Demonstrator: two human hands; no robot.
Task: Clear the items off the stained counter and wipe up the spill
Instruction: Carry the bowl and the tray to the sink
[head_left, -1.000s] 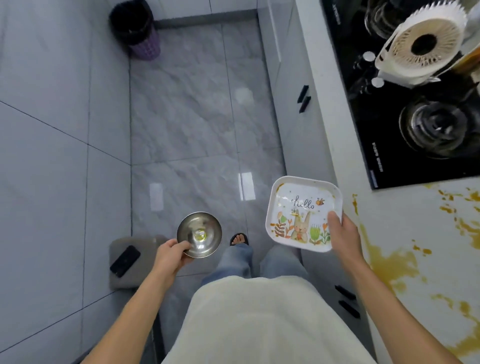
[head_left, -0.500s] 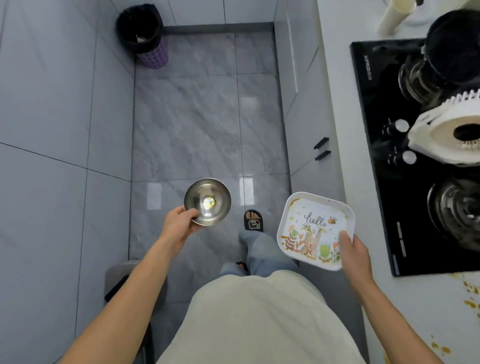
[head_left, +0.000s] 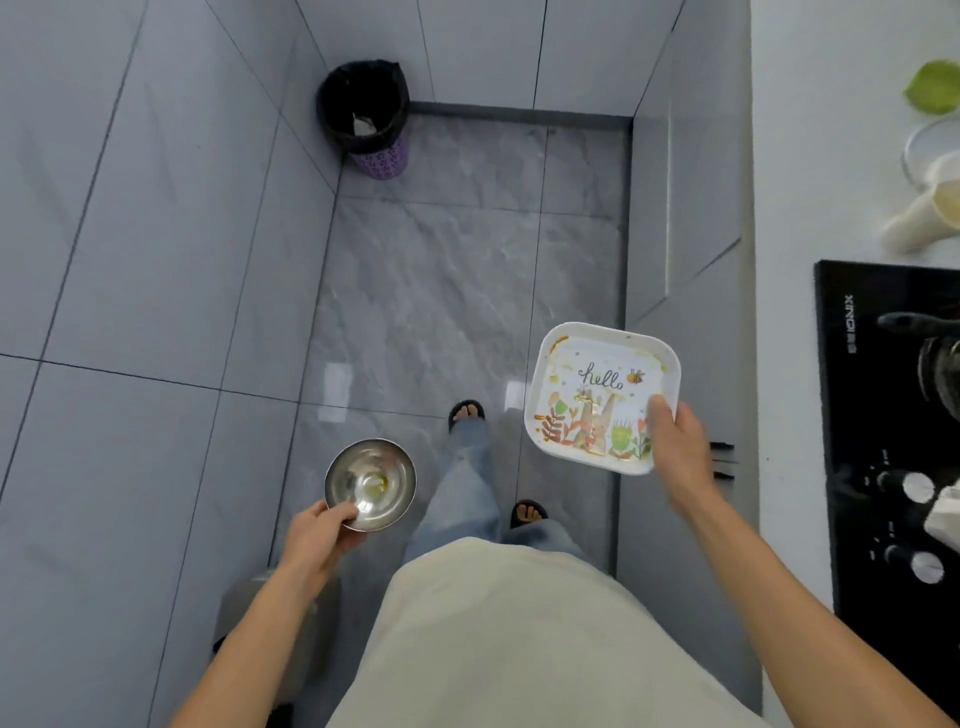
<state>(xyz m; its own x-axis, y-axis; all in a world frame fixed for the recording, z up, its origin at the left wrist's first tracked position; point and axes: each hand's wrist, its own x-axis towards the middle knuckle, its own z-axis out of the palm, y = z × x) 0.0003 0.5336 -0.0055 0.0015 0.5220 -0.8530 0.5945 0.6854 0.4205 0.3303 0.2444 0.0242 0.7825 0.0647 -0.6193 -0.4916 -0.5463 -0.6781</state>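
Observation:
My left hand (head_left: 321, 535) grips the near rim of a small steel bowl (head_left: 371, 483) with a little yellow liquid in its bottom. It hangs over the grey floor at lower left. My right hand (head_left: 675, 441) pinches the near right corner of a square white plate (head_left: 597, 395) printed with "hello" and a rabbit, smeared with yellow along its edges. The plate is held beside the grey cabinet front, left of the white counter (head_left: 789, 208). The stained part of the counter is out of view.
A black hob (head_left: 883, 415) with round knobs is set in the counter at right. Beyond it lie a green item (head_left: 932, 85) and a glass dish (head_left: 930, 150). A black-lined bin (head_left: 366, 111) stands in the far floor corner. Tiled wall runs along the left.
The view has moved forward along the counter: the yellow stain has passed out of sight and the hob has slid toward the near right. Both hands still carry the bowl and plate.

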